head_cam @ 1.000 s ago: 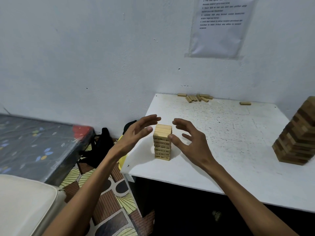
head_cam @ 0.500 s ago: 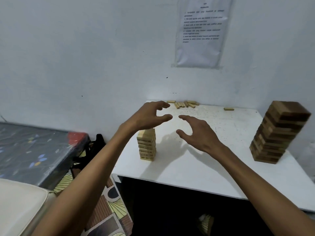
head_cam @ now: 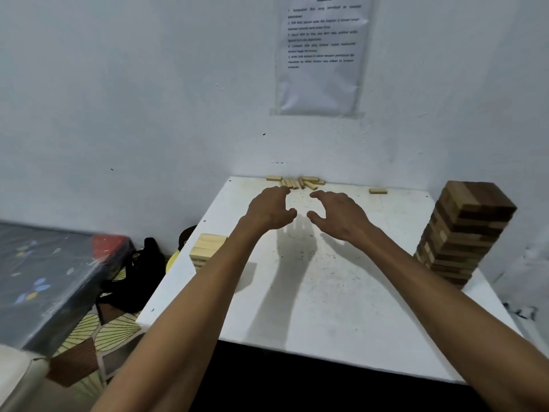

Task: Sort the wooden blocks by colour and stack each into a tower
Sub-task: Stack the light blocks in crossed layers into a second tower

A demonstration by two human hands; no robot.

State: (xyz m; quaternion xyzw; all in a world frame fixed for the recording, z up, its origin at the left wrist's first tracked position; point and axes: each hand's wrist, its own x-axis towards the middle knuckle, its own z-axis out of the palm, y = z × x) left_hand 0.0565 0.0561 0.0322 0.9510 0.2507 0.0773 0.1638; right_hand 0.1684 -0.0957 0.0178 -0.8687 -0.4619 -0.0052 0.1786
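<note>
Hovering over the white table (head_cam: 326, 307), both hands are empty. The left hand (head_cam: 271, 211) and the right hand (head_cam: 338, 214) sit side by side, palms down and angled slightly toward each other. Fingers are spread and loosely curved, and the thumbs point inward with a narrow gap between them. Both hands cast shadows on the table surface below them, on the side nearer the person.

Block positions:

- Loose light blocks (head_cam: 297, 182): a small cluster lies flat just beyond the fingertips of both hands, at the far table edge against the wall. The left fingertips overlap the near side of the cluster in the head view; contact cannot be confirmed.
- Single light block (head_cam: 378, 190): lies flat beyond and to the right of the right hand, apart from the cluster.
- Light tower (head_cam: 206, 248): stands left of the left forearm, near the left table edge. The forearm hides its right side.
- Dark tower (head_cam: 466, 233): stands well to the right of the right hand, near the right table edge. It is built of mixed brown blocks, with layers slightly offset.

A printed sheet (head_cam: 322, 55) is fixed to the wall above the hands. A black bag (head_cam: 145, 272) lies on the patterned floor (head_cam: 98, 331) left of the left arm.
</note>
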